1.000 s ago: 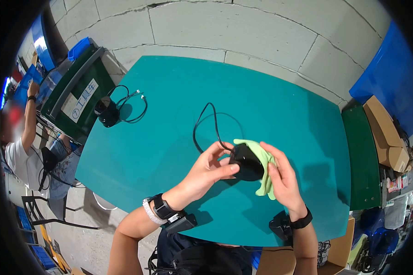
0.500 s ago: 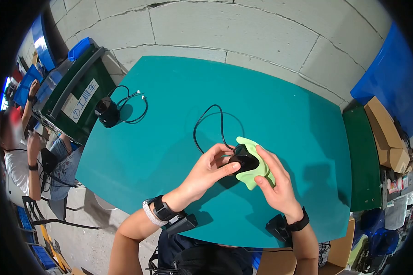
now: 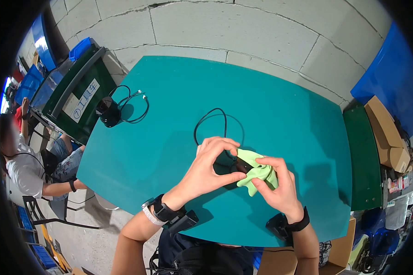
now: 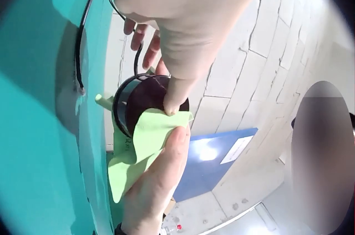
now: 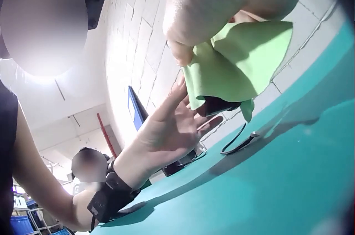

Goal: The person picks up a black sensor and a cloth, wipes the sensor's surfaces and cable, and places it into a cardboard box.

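Observation:
A black round device [image 4: 145,95] with a glossy dark face and a black cable [image 3: 196,126] is held over the table. My left hand [image 3: 199,172] grips it from the left, thumb at the near edge and fingers at the far side. Around its right side, my right hand [image 3: 282,190] pinches a light green cloth [image 3: 263,174] between thumb and fingers. The cloth is bunched and covers much of the device in the head view. In the right wrist view, only a dark strip of the device shows under the cloth [image 5: 238,66].
A second black cylindrical device [image 3: 108,112] with a coiled cable and white connectors stands on the green table [image 3: 280,110] at the left. A dark green cart [image 3: 73,98] is beyond the left edge, where a person [image 3: 25,160] sits. Cardboard boxes [image 3: 385,137] stand at right.
The cloth has moved from the device's right edge over its face and is more bunched. My left fingers have shifted their hold. The seated person has lowered an arm.

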Motion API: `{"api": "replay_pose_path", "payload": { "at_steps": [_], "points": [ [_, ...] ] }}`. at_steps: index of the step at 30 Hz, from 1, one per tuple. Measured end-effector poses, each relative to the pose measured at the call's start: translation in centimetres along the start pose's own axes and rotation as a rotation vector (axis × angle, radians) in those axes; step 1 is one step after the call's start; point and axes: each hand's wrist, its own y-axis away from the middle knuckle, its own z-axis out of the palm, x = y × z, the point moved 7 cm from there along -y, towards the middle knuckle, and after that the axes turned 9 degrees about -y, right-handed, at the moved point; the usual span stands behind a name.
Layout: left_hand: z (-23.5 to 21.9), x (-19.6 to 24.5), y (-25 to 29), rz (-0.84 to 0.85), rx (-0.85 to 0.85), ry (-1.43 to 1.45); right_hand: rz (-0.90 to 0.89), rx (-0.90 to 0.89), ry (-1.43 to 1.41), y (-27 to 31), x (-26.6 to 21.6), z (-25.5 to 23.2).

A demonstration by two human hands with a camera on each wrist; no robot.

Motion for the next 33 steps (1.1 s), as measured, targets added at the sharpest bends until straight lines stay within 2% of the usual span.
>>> {"api": "replay_pose_path", "payload": {
  "at_steps": [6, 8, 11, 13, 18, 20, 24, 26, 29, 31, 32, 33],
  "points": [
    [0.0, 0.0, 0.2, -0.100, -0.115, -0.144, -0.002, -0.004, -0.001, 0.1, 0.2, 0.1],
    [-0.5, 0.5, 0.1, 0.022, 0.011, -0.219, -0.027, 0.002, 0.017, 0.0, 0.0, 0.1],
    [-0.5, 0.8, 0.0, 0.057, 0.042, -0.266, -0.040, 0.041, 0.048, -0.2, -0.2, -0.2],
    [-0.8, 1.2, 0.0, 0.040, 0.053, -0.305, -0.120, 0.027, 0.066, -0.3, -0.6, 0.0],
    [-1.1, 1.4, 0.2, 0.006, 0.013, -0.389, -0.135, 0.000, 0.069, -0.3, -0.6, 0.1],
    [-0.6, 0.9, 0.2, -0.049, -0.103, -0.374, -0.142, -0.004, 0.061, -0.5, -0.7, 0.2],
    [-0.1, 1.0, 0.0, 0.045, -0.024, -0.218, -0.162, -0.012, 0.070, -0.6, -1.0, 0.5],
    [0.7, 0.5, 0.2, -0.031, -0.071, 0.042, -0.156, -0.009, 0.052, -0.5, -1.0, 0.4],
    [1.1, -0.2, 0.6, -0.070, -0.131, 0.079, -0.178, -0.026, 0.050, -0.4, -1.3, 0.3],
    [0.8, 0.1, 0.5, -0.068, -0.113, 0.048, 0.141, 0.012, -0.094, 0.0, 0.5, -0.3],
    [0.6, 0.2, 0.4, -0.067, -0.095, 0.019, 0.141, 0.013, -0.094, -0.1, 0.7, -0.5],
    [0.6, 0.2, 0.4, -0.066, -0.096, 0.018, 0.067, -0.029, -0.008, -0.3, 0.6, -0.5]
  ]
}}
